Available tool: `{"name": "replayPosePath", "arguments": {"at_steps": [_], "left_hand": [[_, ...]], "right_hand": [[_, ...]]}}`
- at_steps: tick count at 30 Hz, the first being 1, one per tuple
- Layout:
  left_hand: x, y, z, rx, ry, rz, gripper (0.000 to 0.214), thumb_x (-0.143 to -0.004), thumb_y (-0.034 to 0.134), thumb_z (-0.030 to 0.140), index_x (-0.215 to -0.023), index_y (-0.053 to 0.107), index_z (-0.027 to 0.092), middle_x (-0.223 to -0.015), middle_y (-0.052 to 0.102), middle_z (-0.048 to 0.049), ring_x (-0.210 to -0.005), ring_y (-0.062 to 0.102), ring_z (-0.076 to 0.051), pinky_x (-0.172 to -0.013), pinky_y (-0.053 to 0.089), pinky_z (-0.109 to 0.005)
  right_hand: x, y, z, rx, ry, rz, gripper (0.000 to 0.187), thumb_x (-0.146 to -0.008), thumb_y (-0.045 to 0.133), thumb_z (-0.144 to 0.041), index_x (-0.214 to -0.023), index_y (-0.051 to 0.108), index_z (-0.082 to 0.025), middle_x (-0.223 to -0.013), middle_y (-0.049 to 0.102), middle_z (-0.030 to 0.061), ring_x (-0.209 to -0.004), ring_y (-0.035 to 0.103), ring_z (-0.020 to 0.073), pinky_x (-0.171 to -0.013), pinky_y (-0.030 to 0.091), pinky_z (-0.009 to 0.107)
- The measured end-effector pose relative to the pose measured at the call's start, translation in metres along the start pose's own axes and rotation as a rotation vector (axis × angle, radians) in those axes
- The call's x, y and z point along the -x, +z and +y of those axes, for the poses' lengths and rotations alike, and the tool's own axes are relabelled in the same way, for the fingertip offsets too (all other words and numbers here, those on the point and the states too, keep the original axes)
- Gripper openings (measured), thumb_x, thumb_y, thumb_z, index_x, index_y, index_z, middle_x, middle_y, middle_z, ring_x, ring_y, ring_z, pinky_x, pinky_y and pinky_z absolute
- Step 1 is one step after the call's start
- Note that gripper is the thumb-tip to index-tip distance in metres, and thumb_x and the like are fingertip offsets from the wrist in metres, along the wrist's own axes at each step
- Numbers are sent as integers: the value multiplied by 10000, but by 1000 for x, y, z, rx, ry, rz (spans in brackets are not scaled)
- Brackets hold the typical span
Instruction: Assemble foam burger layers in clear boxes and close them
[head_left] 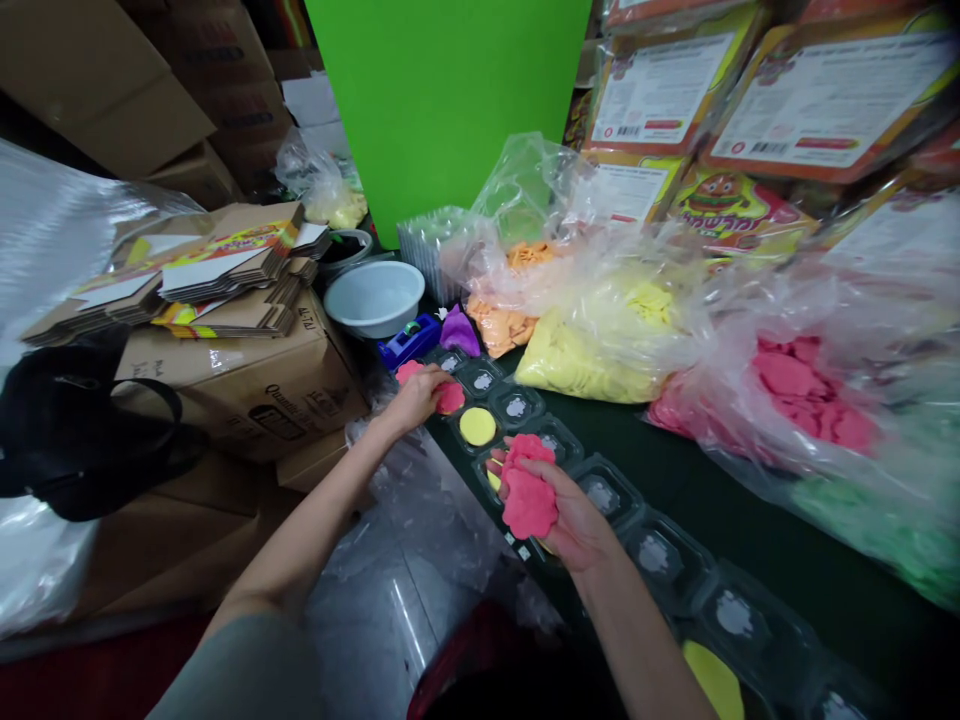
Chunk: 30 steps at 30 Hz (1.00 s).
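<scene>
My right hand (574, 510) is wrapped round several pink flower-shaped pieces (529, 500) that look soft and flat, held above the row of trays. My left hand (416, 400) reaches farther along the row, its fingers closed on the edge of a pink flower-shaped piece (450, 398) over a clear plastic tray. Just beyond those fingers lies another pink piece (409, 371). Between my hands a yellow disc (478, 427) sits in a clear compartment. More clear trays (654, 553) run along the dark table, with pale flower shapes inside.
Plastic bags hold orange pieces (499, 325), yellow pieces (592, 360) and pink pieces (810, 390). A blue tape dispenser (409, 342) and a white basin (375, 300) stand at the far end. Cardboard boxes (247, 390) are at left; packaged goods (832, 100) are stacked at right.
</scene>
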<state>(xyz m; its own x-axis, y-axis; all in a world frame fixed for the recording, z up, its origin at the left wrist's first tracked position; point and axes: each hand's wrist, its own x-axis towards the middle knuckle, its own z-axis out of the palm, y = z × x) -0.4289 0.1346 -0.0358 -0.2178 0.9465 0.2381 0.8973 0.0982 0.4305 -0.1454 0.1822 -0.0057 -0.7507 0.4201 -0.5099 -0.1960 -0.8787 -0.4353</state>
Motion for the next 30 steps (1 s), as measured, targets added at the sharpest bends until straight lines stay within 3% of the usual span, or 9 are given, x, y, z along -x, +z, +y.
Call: {"name": "replayPosePath", "arguments": {"at_steps": [5, 13, 17, 20, 21, 24, 26, 30], "left_hand": [[5, 14, -3, -32, 52, -57, 367, -850, 504, 25, -1122, 711, 161, -1163, 649, -137, -1106, 612, -258, -963, 522, -403], [5, 10, -7, -16, 84, -85, 407, -902, 612, 154, -1309, 619, 173, -1224, 621, -143, -1155, 599, -273, -1006, 510, -419], [7, 4, 17, -3, 36, -93, 441, -916, 586, 153, -1357, 577, 158, -1252, 613, -161, -1157, 607, -280, -979, 521, -422], [9, -2, 59, 183, 51, 5, 393, -946, 605, 266, -1332, 598, 196, -1310, 590, -137, -1174, 600, -260, -987, 503, -386], [10, -2, 74, 288, 57, -23, 354, -939, 629, 313, -1276, 633, 203, -1274, 611, -118, -1128, 618, -243, -962, 507, -361], [8, 3, 112, 622, -9, -274, 288, -886, 696, 425, -1014, 692, 167, -966, 683, -63, -818, 647, -172, -726, 513, -272], [4, 7, 120, 837, -116, -347, 338, -850, 722, 477, -893, 647, 150, -765, 642, -17, -636, 578, -123, -583, 447, -228], [-7, 8, 101, 1073, -234, -95, 412, -790, 775, 504, -889, 568, 161, -710, 614, 21, -587, 539, -86, -567, 407, -197]], "right_hand": [[4, 3, 1, -11, 10, 44, 333, -806, 693, -73, -1127, 695, -159, -1023, 788, 102, -955, 766, 231, -666, 632, 261], [1, 5, -1, 9, 11, 46, 315, -805, 694, -94, -1112, 693, -166, -1034, 789, 102, -960, 766, 236, -660, 630, 264], [-4, 3, -1, 20, -10, 41, 330, -791, 701, -100, -1116, 685, -150, -1011, 791, 111, -920, 771, 244, -631, 621, 270], [-6, 0, -1, 70, -21, -5, 355, -753, 736, -105, -1104, 689, -140, -992, 793, 113, -915, 771, 261, -619, 620, 280], [-6, -1, -2, 94, -23, -22, 361, -739, 748, -107, -1095, 694, -138, -979, 794, 111, -911, 771, 267, -618, 622, 286], [-7, -2, -3, 131, -20, -41, 336, -709, 771, -106, -1037, 704, -134, -919, 796, 106, -876, 776, 275, -607, 627, 296], [-8, -4, -5, 110, -13, -42, 313, -719, 766, -102, -1025, 702, -125, -921, 797, 115, -879, 778, 275, -611, 627, 290], [-6, -7, -13, 11, -12, 23, 271, -782, 686, -39, -1042, 685, -115, -984, 794, 141, -922, 777, 249, -647, 626, 263]]}}
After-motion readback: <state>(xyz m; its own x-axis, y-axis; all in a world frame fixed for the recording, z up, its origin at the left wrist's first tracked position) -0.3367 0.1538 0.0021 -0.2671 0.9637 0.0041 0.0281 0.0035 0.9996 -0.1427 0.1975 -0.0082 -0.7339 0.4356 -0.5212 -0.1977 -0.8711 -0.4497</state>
